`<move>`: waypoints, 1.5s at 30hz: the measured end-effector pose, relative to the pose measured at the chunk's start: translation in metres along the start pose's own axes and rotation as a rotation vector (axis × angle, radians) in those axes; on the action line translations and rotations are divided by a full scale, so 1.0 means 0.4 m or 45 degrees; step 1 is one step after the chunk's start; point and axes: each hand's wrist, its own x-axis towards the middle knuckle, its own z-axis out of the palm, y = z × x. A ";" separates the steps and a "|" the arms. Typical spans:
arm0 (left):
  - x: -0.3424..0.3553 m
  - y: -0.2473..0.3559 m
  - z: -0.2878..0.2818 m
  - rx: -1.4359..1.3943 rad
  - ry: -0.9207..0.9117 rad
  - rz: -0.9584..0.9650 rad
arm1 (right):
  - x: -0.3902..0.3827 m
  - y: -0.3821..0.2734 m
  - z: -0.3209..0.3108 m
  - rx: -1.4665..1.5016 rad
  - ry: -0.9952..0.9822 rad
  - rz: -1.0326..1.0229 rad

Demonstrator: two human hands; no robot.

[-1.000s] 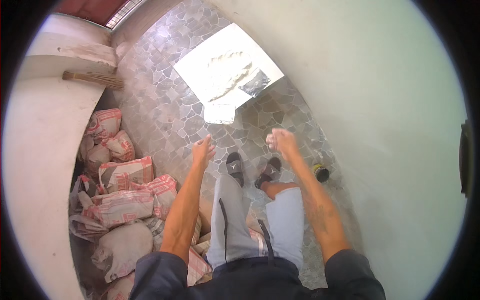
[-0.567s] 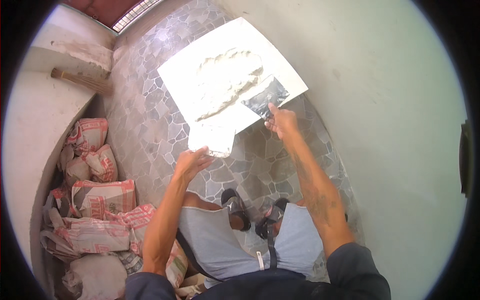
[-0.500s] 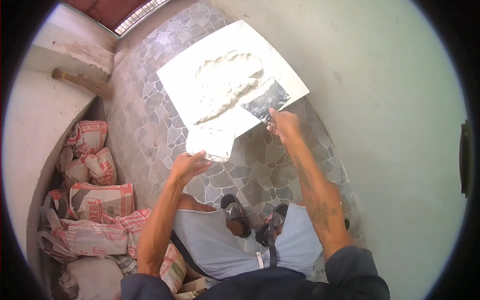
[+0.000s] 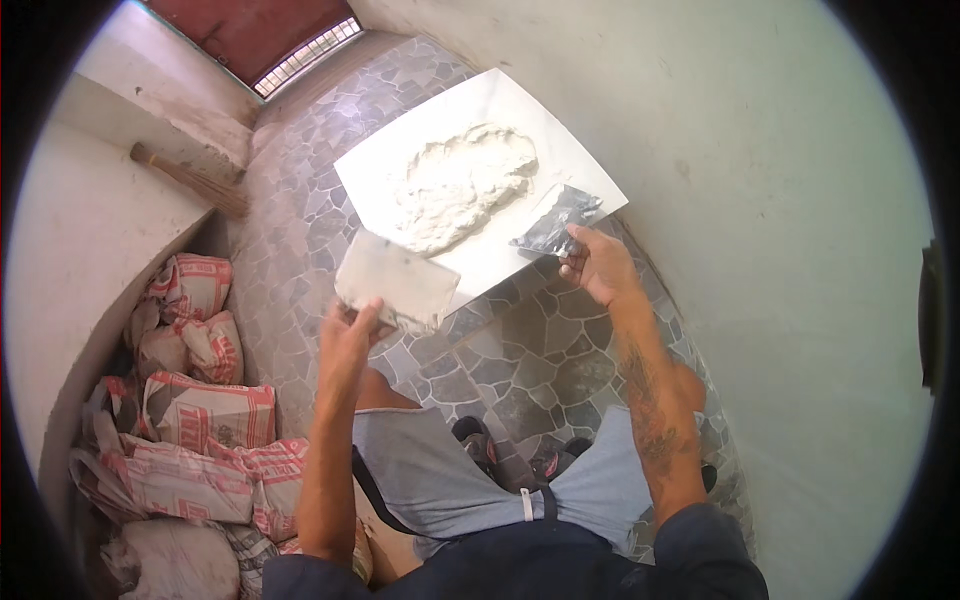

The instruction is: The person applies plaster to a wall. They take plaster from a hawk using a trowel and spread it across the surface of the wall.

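A white board [image 4: 510,105] carries a mound of wet white putty [image 4: 465,185] in its middle. My left hand [image 4: 348,335], at the board's near left corner, grips a pale rectangular scraper plate [image 4: 395,280] by its near edge. Putty is smeared along that edge, and the plate overlaps the board's corner. To the right, my right hand [image 4: 602,265] pinches a dark, shiny scraper blade [image 4: 562,220] between thumb and fingers. The blade is over the board's near right part, beside the mound; whether it touches the board I cannot tell.
Several red-and-white paper sacks [image 4: 210,410] are heaped on the left beside a low ledge. A stick broom [image 4: 190,180] leans farther back. The floor [image 4: 300,225] is grey stone paving, a pale wall [image 4: 760,250] rises on the right, and a red gate [image 4: 260,35] stands at the far end.
The pale plate has swung up and left with my left hand, now over the board's near corner. My right hand and the dark blade sit slightly farther right and lower in view.
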 end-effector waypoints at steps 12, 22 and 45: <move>0.239 0.019 0.124 -0.353 0.028 0.062 | -0.132 -0.128 0.178 -0.657 -0.195 -0.742; 0.232 0.057 0.201 -0.600 -0.356 -0.044 | -0.124 -0.043 0.228 -1.830 -0.496 -1.869; 0.339 0.064 0.000 -0.608 0.285 0.235 | -0.017 0.056 0.183 -2.483 -0.372 -1.861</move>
